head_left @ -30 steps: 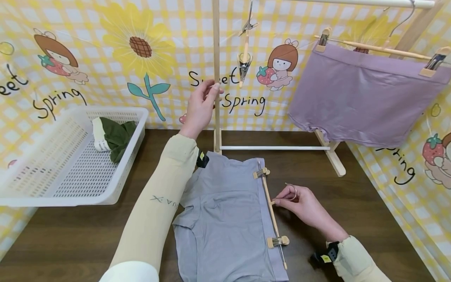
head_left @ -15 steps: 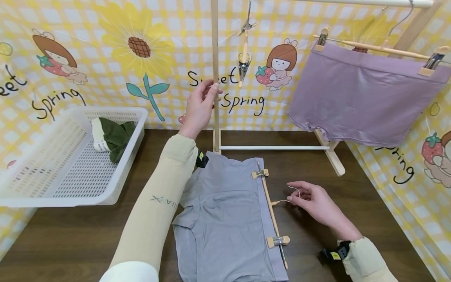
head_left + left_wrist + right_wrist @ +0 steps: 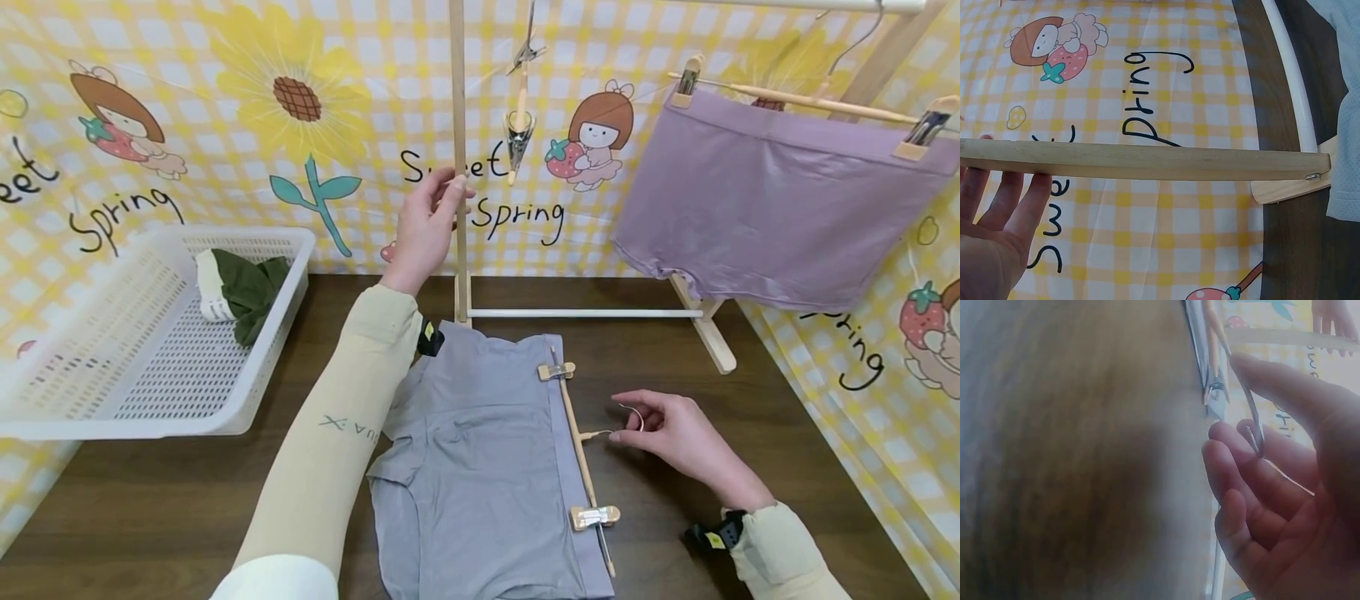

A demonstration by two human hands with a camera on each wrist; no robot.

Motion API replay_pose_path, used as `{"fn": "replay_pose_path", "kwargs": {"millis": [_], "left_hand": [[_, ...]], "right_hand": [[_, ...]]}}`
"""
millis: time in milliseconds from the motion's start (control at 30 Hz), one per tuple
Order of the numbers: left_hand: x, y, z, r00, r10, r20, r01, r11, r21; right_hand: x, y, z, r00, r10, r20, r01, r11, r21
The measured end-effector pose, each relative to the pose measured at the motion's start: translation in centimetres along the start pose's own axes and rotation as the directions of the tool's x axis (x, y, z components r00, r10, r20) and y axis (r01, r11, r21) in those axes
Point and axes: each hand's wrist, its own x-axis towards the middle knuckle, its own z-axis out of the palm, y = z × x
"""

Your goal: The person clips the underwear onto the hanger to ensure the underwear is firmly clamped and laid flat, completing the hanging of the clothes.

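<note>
My left hand (image 3: 427,221) holds the upright wooden post (image 3: 461,100) of a drying rack. In the left wrist view, the fingers (image 3: 1007,200) pass behind this post. Grey shorts (image 3: 487,483) lie flat on the dark table, their lilac waistband along a wooden clip hanger (image 3: 576,442). Two clips, an upper clip (image 3: 557,371) and a lower clip (image 3: 595,517), sit over that waistband. To the right, my right hand (image 3: 667,429) holds the hanger's metal hook (image 3: 1254,419) between thumb and fingers; the hook's curved end shows by the fingers in the right wrist view.
Purple shorts (image 3: 772,200) hang from a clip hanger on the rack at right. Another clip hanger (image 3: 521,125), seen end-on, hangs beside the post. At left stands a white basket (image 3: 300,267) with a dark green garment (image 3: 247,287). The rack's white lower bar (image 3: 585,314) crosses behind.
My right hand has shifted right, away from the hanger bar, and more of the hook shows. The lower clip has tipped slightly. My left hand stays on the post.
</note>
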Motion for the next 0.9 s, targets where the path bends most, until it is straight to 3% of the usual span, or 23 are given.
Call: {"fn": "replay_pose_path", "kwargs": {"millis": [167, 367, 500, 633, 767, 900], "left_hand": [[-0.6, 1.3, 0.0, 1.0, -0.028, 0.004, 0.028, 1.0, 0.005], [0.0, 0.2, -0.1, 1.0, 0.001, 0.0, -0.001, 1.0, -0.002], [0.9, -1.4, -0.2, 1.0, 0.016, 0.001, -0.016, 1.0, -0.006], [1.1, -1.8, -0.2, 1.0, 0.02, -0.007, -0.02, 1.0, -0.009], [0.7, -1.6, 0.0, 0.999, 0.039, -0.013, -0.038, 0.999, 0.015], [-0.4, -1.7, 0.1, 0.998, 0.038, -0.044, -0.033, 0.994, 0.104]], "right_hand": [[0.2, 0.4, 0.2, 1.0, 0.006, 0.0, -0.006, 0.998, -0.07], [0.5, 0.8, 0.4, 0.998, -0.052, -0.022, 0.048, 0.983, -0.176], [0.8, 0.8, 0.4, 0.999, -0.047, -0.012, 0.045, 0.984, -0.17], [0.9, 0.7, 0.3, 0.999, -0.036, 0.008, 0.037, 0.987, -0.157], [0.8, 0.4, 0.0, 1.0, -0.009, 0.029, 0.013, 0.99, -0.143], [0.8, -0.3, -0.6, 0.998, 0.027, 0.06, -0.021, 0.994, -0.11]]}}
